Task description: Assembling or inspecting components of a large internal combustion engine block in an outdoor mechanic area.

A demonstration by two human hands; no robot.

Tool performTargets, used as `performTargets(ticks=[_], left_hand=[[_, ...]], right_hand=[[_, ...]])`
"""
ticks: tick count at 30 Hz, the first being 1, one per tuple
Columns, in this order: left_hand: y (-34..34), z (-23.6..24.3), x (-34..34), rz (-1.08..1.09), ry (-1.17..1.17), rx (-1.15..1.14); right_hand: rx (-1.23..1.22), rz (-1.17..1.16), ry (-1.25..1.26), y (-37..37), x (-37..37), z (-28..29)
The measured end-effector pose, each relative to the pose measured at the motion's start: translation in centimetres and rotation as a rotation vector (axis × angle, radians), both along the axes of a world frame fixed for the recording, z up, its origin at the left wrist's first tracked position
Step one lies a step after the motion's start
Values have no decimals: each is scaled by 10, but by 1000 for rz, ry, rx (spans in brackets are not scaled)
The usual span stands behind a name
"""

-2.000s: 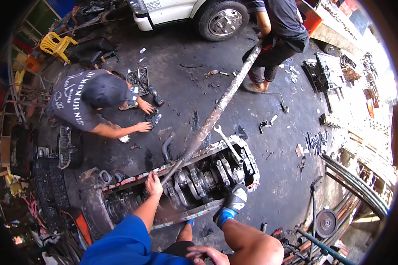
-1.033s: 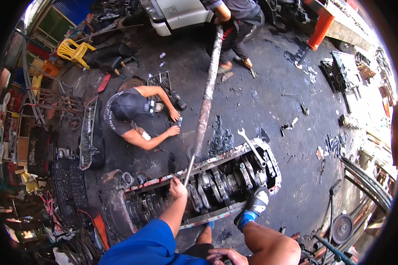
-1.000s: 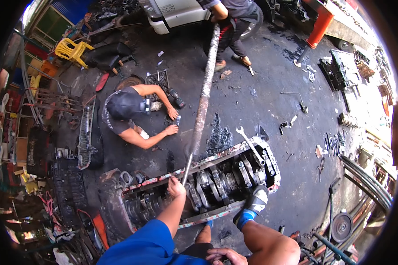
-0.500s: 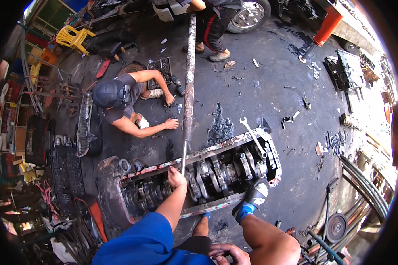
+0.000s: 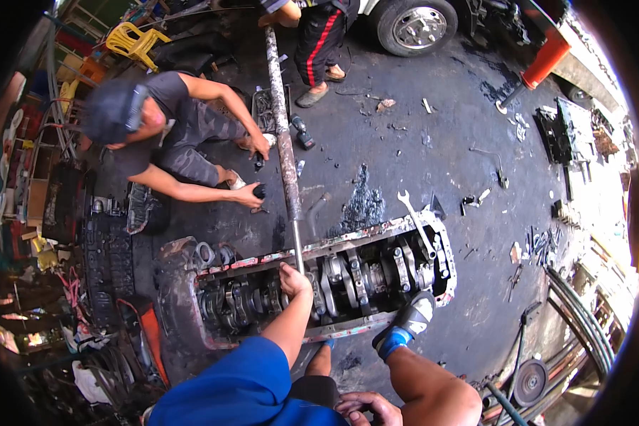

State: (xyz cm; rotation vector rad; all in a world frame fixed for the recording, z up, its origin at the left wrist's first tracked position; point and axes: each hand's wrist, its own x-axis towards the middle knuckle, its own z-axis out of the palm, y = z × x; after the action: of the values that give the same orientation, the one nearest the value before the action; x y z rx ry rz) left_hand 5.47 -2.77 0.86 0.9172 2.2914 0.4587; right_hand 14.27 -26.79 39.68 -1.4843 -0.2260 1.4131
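My left hand (image 5: 295,282) is closed beside the steel lower end of a long rusty bar (image 5: 285,156); what its fingers grip is hidden. Beneath it lies an open engine block (image 5: 348,328) with the crankshaft showing. A large wrench (image 5: 417,220) rests at the block's right end, where my sandalled foot (image 5: 417,316) is on the near rim. Low at the bottom edge my right hand (image 5: 369,410) has its fingers curled by my lap, partly out of view, contents unclear. The bar's upper end is in the hands of a standing co-worker (image 5: 323,42).
A crouching person (image 5: 167,121) handles dark parts left of the bar, near a power drill (image 5: 303,133). Behind stand a yellow chair (image 5: 131,42), a vehicle wheel (image 5: 412,27) and an orange stand (image 5: 547,60). Engine parts (image 5: 568,135), metal pipes (image 5: 579,319) and scattered tools surround the floor.
The bar has swung left, with the standing co-worker stepping leftward at its upper end. The crouching person has shifted and lifted their head. My left hand remains at the bar's lower end.
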Motion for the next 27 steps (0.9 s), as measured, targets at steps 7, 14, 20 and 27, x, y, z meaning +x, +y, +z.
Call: performTargets(ticks=[7,14,20,27], left_hand=[[-3,-9,-11,-302,16,108],[3,-25,-41,-374,-397,240],[-3,-19,-32,-240,-699,-49],[-2,-18,-38,-415,-554,-5]], right_hand=[[38,64,2,-2,-3,-5],[-4,44,136,-10,-15,-15],[-67,23,67,-4,-20,-12],[-106,50,149,-21,-22,-15]])
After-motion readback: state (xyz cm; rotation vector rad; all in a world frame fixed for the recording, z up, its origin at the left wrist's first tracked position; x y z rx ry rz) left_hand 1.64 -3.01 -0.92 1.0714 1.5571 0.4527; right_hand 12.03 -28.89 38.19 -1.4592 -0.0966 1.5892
